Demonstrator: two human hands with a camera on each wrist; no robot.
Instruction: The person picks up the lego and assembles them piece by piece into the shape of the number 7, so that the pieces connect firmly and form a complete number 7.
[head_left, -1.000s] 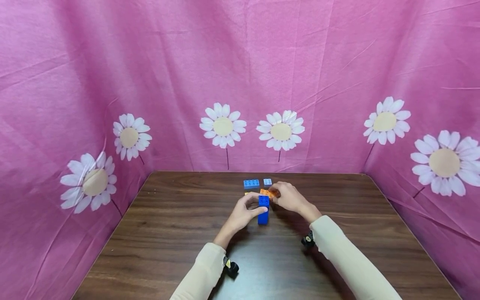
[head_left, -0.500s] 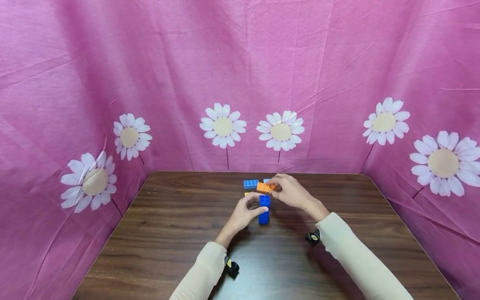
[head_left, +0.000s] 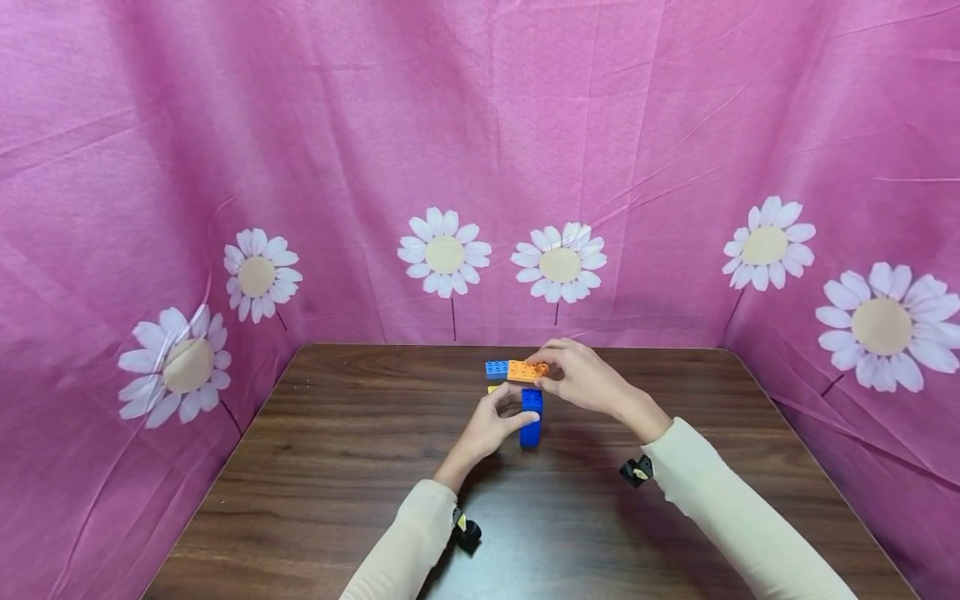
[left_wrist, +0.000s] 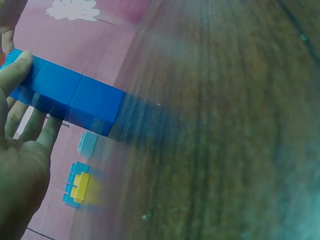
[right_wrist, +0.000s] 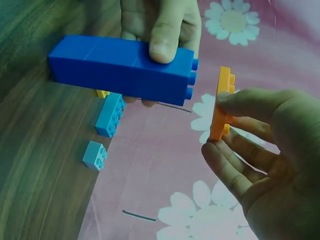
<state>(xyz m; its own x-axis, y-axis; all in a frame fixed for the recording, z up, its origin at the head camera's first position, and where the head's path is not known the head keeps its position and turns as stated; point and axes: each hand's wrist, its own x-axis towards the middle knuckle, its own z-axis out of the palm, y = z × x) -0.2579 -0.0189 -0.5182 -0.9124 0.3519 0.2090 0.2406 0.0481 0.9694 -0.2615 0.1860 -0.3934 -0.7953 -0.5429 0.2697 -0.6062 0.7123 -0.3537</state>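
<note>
Position of the orange brick (head_left: 522,372) relative to the upright tower (head_left: 530,434). The brick lies beyond and slightly above the tower's studded top, the gap between the two being plain in the right wrist view; its long axis runs crosswise, left to right in the head view, while the tower's axis is vertical. The brick's underside faces the tower's top studs, and its own studs point away from them. The right hand (head_left: 588,379) is the nearer to the brick: thumb and fingers pinch it toward its right end, so that the left end projects freely. The left hand (head_left: 486,426) is closed about the upper part of the tower, thumb on the near side, fingers reaching round behind; the tower, three blue units high, lies to the right of this hand, and its foot appears to rest on the surface (head_left: 360,450). Toward the far edge sit a light-blue brick (head_left: 497,369), a yellow brick (left_wrist: 84,189) in front of it and, visible in the wrist views, a pale brick (right_wrist: 93,156) farther right. The surface is dark and wood-grained; a pink curtain (head_left: 480,125) printed with daisies (head_left: 560,265) rises behind it and along both sides
</note>
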